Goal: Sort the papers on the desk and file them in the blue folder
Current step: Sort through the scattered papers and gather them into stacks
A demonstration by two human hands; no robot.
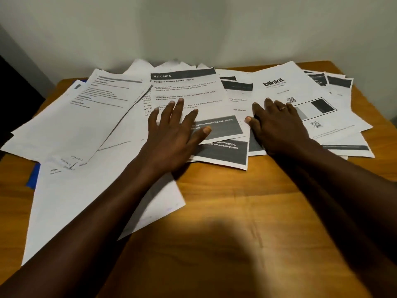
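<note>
Papers [71, 130] lie scattered in overlapping layers across the far half of a wooden tabletop [236, 211], as seen from the head camera. They reach from the left edge almost to the right edge and back to the pale wall [193, 29]. The nearer part of the wood shows bare grain and a soft shadow. At the left, a large text sheet lies tilted over several others. A strip of the blue folder [33, 177] shows beneath this pile at its near left side, and most of the folder is covered. Near the middle lies a sheet headed KITCHEN [187, 91], with a dark band across its top and a grey block near its lower edge. The left hand [171, 132] rests palm down on this sheet. Its grip is apart, with the fingers straight and fanned out, and the thumb lies on the grey block. To the right lies a sheet printed blinkit [277, 87] that carries two square codes. The right hand [279, 125] lies flat across its near left part. Its grip is likewise apart, with the fingers straight, the thumb spread toward the middle sheet, and nothing clasped. A ring [282, 108] sits on one finger of this hand. Both bare forearms reach in from the near corners of the view.
</note>
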